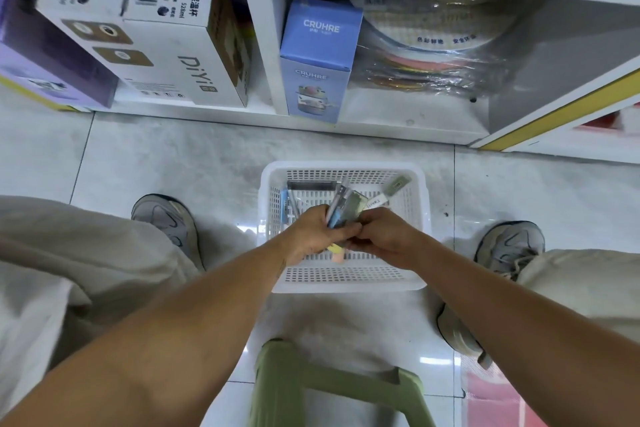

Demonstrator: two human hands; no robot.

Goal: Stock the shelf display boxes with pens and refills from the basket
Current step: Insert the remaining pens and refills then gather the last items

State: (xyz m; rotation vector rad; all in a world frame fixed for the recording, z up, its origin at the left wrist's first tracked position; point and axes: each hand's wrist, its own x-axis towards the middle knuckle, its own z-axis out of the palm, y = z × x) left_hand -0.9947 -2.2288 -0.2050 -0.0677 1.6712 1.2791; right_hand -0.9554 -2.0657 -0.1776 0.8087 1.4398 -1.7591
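Observation:
A white perforated plastic basket [412, 218] stands on the floor between my feet. Over it, my left hand [311, 232] grips a bundle of pens and refill packs [344, 208] that fans up and away from me. My right hand [384, 236] meets the left at the bundle's lower end, its fingers curled against the packs. A few more pens and a labelled pack [379, 201] lie on the basket's floor, partly hidden by my hands. No display boxes for pens are in view.
A low white shelf [398, 121] faces me, holding a blue CRUHRE box [318, 55], white DiYi boxes [180, 55], a purple box [52, 66] and plastic-wrapped coloured discs [436, 45]. A green stool [332, 385] is under me. Grey shoes [169, 222] flank the basket.

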